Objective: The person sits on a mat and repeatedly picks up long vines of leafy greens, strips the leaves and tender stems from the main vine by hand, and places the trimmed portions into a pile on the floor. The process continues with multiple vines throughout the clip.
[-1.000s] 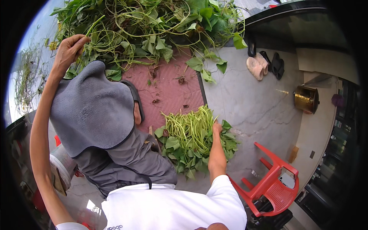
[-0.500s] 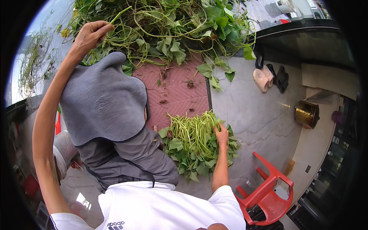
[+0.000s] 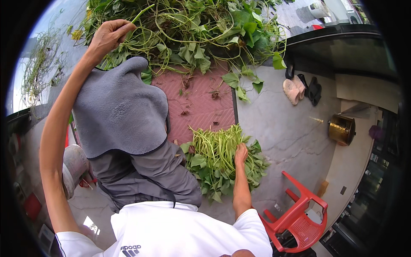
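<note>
My left hand (image 3: 112, 36) is raised at the upper left, its thumb and fingers pinching a green vine stem (image 3: 142, 13) that slants up from the fingertips. It is beside a big tangled heap of leafy green vines (image 3: 184, 32), which look like sweet potato vines. At the right edge of a neat pile of cut leafy stems (image 3: 216, 145), my right hand (image 3: 241, 153) rests with its fingers curled in. The fingertips are hidden, so what they grip cannot be made out. The pile's stem ends point away from me and its leaves lie toward me.
A grey cloth (image 3: 122, 107) covers my lap. Below the heap lies a red mat (image 3: 199, 100) with withered leaf scraps. To the right are a red plastic chair (image 3: 302, 214), slippers (image 3: 295, 89) and a golden pot (image 3: 341, 129). A whitish bucket (image 3: 75, 165) stands at my left.
My right hand has shifted a little left along the pile's edge, and its fingers have curled in. My left hand still pinches the stem, slightly higher and further right in view.
</note>
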`<state>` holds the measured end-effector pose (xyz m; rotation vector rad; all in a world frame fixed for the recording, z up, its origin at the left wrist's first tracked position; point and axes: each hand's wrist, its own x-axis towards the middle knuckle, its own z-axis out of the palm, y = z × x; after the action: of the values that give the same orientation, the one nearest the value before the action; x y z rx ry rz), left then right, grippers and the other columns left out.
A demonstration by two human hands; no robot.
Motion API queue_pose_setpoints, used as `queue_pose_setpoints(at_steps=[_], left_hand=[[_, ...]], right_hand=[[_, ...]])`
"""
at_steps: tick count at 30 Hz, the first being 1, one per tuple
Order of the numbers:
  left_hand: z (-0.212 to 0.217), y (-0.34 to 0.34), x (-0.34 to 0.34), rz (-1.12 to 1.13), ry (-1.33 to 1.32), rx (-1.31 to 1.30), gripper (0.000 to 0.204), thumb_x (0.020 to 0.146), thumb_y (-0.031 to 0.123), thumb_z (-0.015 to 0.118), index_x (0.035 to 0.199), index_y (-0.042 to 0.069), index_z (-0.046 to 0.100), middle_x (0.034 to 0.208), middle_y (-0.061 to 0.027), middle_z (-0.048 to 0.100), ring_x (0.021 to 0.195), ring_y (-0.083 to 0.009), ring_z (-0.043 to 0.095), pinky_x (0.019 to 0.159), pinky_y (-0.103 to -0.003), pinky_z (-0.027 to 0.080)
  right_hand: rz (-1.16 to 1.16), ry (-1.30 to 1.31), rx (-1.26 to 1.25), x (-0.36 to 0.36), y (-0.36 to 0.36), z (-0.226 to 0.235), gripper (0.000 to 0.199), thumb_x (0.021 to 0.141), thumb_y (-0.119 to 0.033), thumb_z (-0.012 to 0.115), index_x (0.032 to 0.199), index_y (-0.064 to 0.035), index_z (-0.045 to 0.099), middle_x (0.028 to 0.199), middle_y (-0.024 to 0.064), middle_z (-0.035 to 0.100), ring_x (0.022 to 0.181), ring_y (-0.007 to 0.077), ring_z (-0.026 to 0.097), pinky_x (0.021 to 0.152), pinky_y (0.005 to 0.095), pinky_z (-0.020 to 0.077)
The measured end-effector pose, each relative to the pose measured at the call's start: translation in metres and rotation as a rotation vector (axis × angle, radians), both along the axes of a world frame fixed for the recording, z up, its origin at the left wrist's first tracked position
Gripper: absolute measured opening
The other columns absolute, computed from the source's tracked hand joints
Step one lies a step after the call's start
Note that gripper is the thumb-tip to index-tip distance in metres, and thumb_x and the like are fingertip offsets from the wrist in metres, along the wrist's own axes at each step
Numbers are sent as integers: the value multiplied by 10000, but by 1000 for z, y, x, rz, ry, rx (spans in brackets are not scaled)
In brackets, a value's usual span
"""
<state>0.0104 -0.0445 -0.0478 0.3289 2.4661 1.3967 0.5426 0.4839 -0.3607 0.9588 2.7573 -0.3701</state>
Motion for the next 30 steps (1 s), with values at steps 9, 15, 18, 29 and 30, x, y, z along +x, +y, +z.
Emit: queue_pose_setpoints(at_steps=[9,15,18,29,30], left_hand=[[36,-19,-5,54,257,63,299,1064,303,658,1165,41,761,687,65,555,590,-7,456,511,-214,370],[139,-87,-23,184,461,250,295,1081,272,628,1156,21,765,674,59,550,543,-4,402,480,-209,300],[205,-95,-31,91,643,496,235,1040,291,695,1067,80,796,667,68,570,555,1,414,493,-207,312],[360,-176,50,146,901,798,372,1048,341,668,1128,-20,708,677,33,554,458,-30,350,444,-208,267],[365,-181,66,167,949,791,379,1049,344,666,1127,-25,704,678,37,551,456,-24,344,445,-202,264]], right_hand=[[-199,170,-16,11,24,49,458,889,-24,721,1288,173,614,1394,347,590,1277,484,582,1095,507,454],[-105,448,84,-62,11,116,367,898,-6,716,1243,114,686,1261,280,700,1147,428,676,1018,464,522],[-281,593,-234,-137,-24,146,348,946,-65,706,1260,83,701,1212,212,747,1085,296,731,955,402,559],[339,585,-909,-453,-288,254,397,933,-33,715,1318,57,676,1171,197,760,965,204,763,858,311,614],[392,600,-957,-477,-309,250,402,933,-39,718,1323,50,677,1175,193,761,958,198,762,852,311,611]])
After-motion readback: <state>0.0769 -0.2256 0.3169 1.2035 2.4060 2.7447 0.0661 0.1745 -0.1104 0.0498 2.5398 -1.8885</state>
